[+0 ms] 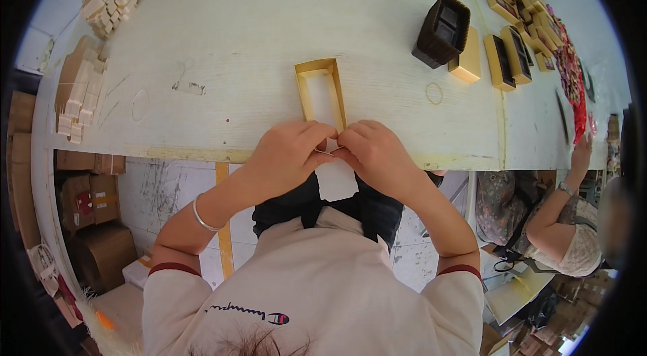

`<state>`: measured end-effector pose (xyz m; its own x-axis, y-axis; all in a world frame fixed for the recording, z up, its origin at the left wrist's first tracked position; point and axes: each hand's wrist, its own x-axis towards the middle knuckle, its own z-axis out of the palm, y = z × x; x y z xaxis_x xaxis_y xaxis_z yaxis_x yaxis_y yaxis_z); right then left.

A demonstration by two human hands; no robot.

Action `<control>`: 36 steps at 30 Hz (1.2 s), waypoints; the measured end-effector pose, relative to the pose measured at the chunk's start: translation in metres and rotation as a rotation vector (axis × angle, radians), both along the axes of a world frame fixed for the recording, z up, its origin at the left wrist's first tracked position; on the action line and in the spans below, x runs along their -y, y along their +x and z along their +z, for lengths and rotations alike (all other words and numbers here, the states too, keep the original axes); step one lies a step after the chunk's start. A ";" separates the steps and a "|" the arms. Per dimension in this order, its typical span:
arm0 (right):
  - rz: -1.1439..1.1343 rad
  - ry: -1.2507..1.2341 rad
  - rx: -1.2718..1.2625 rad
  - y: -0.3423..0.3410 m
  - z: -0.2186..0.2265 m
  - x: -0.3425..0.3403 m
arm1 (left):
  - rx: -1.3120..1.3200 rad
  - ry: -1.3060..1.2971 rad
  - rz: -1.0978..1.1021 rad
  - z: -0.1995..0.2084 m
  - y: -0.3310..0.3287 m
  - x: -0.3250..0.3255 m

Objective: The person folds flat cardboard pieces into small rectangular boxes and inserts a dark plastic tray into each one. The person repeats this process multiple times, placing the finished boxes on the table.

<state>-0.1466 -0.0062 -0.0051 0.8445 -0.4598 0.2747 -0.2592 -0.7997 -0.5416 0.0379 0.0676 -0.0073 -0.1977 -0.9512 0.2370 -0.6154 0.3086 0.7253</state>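
Note:
A long, narrow paperboard box (338, 93) with gold walls and a white base lies at the table's near edge, its far end standing up. A white flap (337, 182) of it hangs past the edge above my lap. My left hand (288, 147) is closed in a pinch on the box's near left corner. Opposite it, my right hand (375, 154) pinches the near right corner. The fingertips of both hands nearly meet over the fold and hide part of it.
Stacked dark plastic trays (441, 29) stand by a gold box (466, 58) at the right. Beyond are finished-looking boxes (509, 56) and red packets (571, 80). Flat card blanks (81, 86) are piled at the left. A rubber band (434, 93) lies on the table. Another person's hand (581, 154) rests far right.

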 end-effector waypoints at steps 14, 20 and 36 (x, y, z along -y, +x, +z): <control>-0.154 0.416 0.046 -0.007 0.007 -0.017 | 0.023 -0.200 0.096 -0.012 -0.011 -0.002; 0.078 -0.265 -0.039 -0.029 0.014 -0.011 | -0.039 -0.100 0.036 -0.009 -0.001 -0.001; -0.074 0.738 0.326 0.008 -0.015 0.011 | -0.376 0.170 -0.012 -0.012 0.011 0.004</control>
